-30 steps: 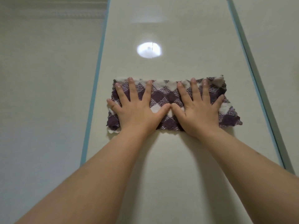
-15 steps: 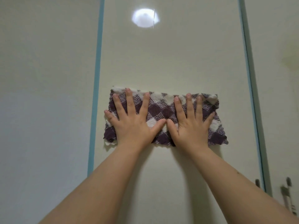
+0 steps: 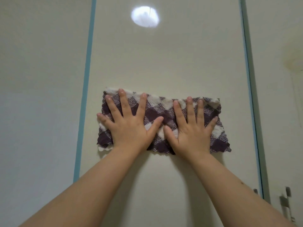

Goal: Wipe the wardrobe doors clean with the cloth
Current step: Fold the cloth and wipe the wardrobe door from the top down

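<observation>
A purple and white checked cloth (image 3: 165, 112), folded into a wide strip, lies flat against the cream middle wardrobe door (image 3: 164, 63). My left hand (image 3: 129, 126) presses on the cloth's left half, palm down with fingers spread. Beside it, my right hand (image 3: 191, 130) presses the right half in the same way, and the two thumbs nearly touch. The cloth spans most of the door's width, with its ends showing past both hands.
Teal strips (image 3: 85, 95) run down both sides of the middle door. A cream panel (image 3: 41, 79) lies to the left and another door (image 3: 278, 46) to the right. Metal handles (image 3: 286, 200) sit at the lower right. A bright light reflection (image 3: 145, 16) shows near the top.
Both hands slid the cloth down the door, away from the light reflection, during the first half second. The handles came into view at the lower right. Since then little has moved.
</observation>
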Demonstrator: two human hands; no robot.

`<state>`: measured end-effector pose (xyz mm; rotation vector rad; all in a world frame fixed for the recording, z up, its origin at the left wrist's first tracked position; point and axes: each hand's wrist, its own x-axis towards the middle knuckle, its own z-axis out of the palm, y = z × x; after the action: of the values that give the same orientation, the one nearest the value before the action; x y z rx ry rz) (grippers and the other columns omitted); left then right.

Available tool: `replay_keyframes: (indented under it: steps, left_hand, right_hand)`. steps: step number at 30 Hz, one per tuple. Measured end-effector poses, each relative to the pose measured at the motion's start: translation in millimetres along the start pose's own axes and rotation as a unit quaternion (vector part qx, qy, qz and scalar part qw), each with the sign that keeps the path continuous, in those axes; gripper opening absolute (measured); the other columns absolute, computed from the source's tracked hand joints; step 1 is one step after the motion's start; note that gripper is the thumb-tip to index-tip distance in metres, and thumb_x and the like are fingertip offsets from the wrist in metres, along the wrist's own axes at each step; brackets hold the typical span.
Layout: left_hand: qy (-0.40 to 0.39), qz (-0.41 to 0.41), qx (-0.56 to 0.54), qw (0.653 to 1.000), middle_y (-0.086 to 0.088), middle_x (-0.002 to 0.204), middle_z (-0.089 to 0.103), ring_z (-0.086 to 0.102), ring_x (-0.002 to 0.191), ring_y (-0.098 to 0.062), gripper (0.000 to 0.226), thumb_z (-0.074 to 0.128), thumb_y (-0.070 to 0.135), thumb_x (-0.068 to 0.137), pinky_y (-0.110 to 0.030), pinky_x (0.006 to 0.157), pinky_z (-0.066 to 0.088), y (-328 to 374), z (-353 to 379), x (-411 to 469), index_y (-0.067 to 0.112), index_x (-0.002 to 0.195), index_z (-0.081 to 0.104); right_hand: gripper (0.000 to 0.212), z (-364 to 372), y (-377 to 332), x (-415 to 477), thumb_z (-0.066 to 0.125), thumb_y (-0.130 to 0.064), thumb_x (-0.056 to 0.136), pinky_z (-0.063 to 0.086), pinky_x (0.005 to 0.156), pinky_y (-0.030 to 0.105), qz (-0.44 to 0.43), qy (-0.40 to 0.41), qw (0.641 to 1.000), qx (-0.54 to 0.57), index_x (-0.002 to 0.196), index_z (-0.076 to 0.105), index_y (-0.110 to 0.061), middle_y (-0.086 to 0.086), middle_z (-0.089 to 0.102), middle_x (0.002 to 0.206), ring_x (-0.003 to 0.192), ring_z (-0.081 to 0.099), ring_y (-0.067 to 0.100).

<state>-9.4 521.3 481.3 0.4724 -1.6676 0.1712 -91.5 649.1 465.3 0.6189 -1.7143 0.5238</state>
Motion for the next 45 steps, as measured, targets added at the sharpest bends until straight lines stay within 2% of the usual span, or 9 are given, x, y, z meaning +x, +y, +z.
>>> replay_keyframes:
  steps: [4, 7, 14, 19, 25, 31, 36, 41, 45]
  left_hand:
    - [0.018, 0.002, 0.004, 1.0, -0.016, 0.153, -0.012, -0.014, 0.136, -0.046, 0.086, 0.001, 0.084, 0.066, -0.073, 0.097, -0.003, 31.0, 5.4, 39.0, 0.042, 0.141, -0.003]
    - [0.024, 0.006, -0.003, 1.0, -0.016, 0.153, -0.013, -0.016, 0.135, -0.047, 0.089, 0.003, 0.086, 0.065, -0.073, 0.097, -0.005, 58.5, 8.0, 63.2, 0.042, 0.141, -0.003]
    - [0.038, 0.013, -0.01, 0.999, -0.017, 0.153, -0.011, -0.016, 0.135, -0.048, 0.091, 0.004, 0.087, 0.063, -0.073, 0.097, -0.007, 96.7, 12.8, 77.3, 0.042, 0.142, -0.002]
    - [0.028, 0.042, -0.026, 0.998, -0.016, 0.154, -0.012, -0.017, 0.135, -0.046, 0.089, 0.008, 0.086, 0.065, -0.072, 0.097, -0.009, 106.6, 15.3, 57.0, 0.042, 0.142, 0.0]
    - [0.005, 0.097, -0.016, 0.995, -0.016, 0.153, -0.014, -0.019, 0.135, -0.046, 0.085, 0.013, 0.082, 0.068, -0.072, 0.097, -0.008, 109.7, 23.3, 8.5, 0.042, 0.142, 0.0]
    - [-0.004, 0.128, 0.008, 0.992, -0.016, 0.154, -0.004, -0.009, 0.137, -0.047, 0.085, 0.018, 0.082, 0.069, -0.071, 0.096, -0.01, 95.7, 22.0, -34.3, 0.042, 0.141, 0.001]
    - [-0.014, 0.14, 0.013, 0.99, -0.014, 0.155, -0.004, -0.015, 0.135, -0.043, 0.085, 0.018, 0.083, 0.069, -0.068, 0.095, -0.015, 86.1, 20.5, -51.6, 0.042, 0.141, 0.001]
    - [-0.008, 0.146, 0.023, 0.989, -0.014, 0.153, 0.013, 0.006, 0.138, -0.045, 0.084, 0.023, 0.082, 0.069, -0.072, 0.098, 0.005, 72.6, 17.7, -58.0, 0.039, 0.142, 0.02]
    - [0.006, 0.137, 0.02, 0.99, -0.014, 0.154, 0.013, 0.006, 0.138, -0.044, 0.085, 0.024, 0.083, 0.068, -0.073, 0.098, 0.005, 39.2, 15.9, -56.4, 0.04, 0.141, 0.021]
  right_hand:
    - [0.069, -9.5, 27.7, 44.2, 0.025, -0.067, 0.085, -0.008, 0.101, 0.069, -0.003, 0.011, 1.0, 0.0, 0.138, -0.012, -0.042, -0.005, -0.013, 0.156, 0.141, -0.02, 0.022]
    - [0.07, -18.0, 51.7, 71.9, 0.021, -0.068, 0.082, -0.007, 0.101, 0.07, -0.006, 0.012, 1.0, -0.006, 0.141, -0.009, -0.044, -0.007, -0.013, 0.156, 0.141, -0.019, 0.021]
    - [0.067, -23.1, 88.1, 90.6, 0.026, -0.068, 0.085, -0.005, 0.101, 0.071, 0.003, 0.035, 0.999, 0.003, 0.143, -0.001, -0.047, -0.008, -0.008, 0.157, 0.142, -0.014, 0.022]
    - [0.069, -18.5, 97.5, 62.0, 0.018, -0.071, 0.08, -0.006, 0.101, 0.07, 0.059, 0.036, 0.997, 0.021, 0.142, -0.004, -0.049, -0.01, -0.01, 0.156, 0.142, -0.016, 0.02]
    - [0.069, -9.2, 102.4, -3.6, 0.015, -0.07, 0.079, 0.0, 0.103, 0.069, 0.117, 0.01, 0.993, 0.03, 0.14, -0.01, -0.047, -0.012, -0.017, 0.154, 0.141, -0.019, 0.019]
    - [0.071, -0.6, 88.1, -59.6, 0.011, -0.068, 0.078, -0.003, 0.102, 0.07, 0.156, -0.005, 0.986, 0.054, 0.14, -0.01, -0.041, -0.011, -0.016, 0.152, 0.141, -0.019, 0.02]
    - [0.073, 0.6, 81.3, -79.1, 0.009, -0.069, 0.077, -0.007, 0.102, 0.07, 0.172, -0.025, 0.984, 0.042, 0.14, -0.01, -0.038, -0.009, -0.018, 0.151, 0.139, -0.023, 0.02]
    - [0.072, 2.6, 65.2, -90.1, 0.009, -0.066, 0.079, -0.01, 0.103, 0.068, 0.181, -0.028, 0.982, 0.051, 0.141, -0.01, -0.035, -0.005, -0.018, 0.152, 0.139, -0.023, 0.023]
    - [0.071, 7.4, 33.9, -91.7, 0.013, -0.063, 0.082, -0.011, 0.101, 0.068, 0.16, -0.021, 0.986, 0.049, 0.144, -0.004, -0.03, 0.003, -0.012, 0.154, 0.14, -0.017, 0.03]
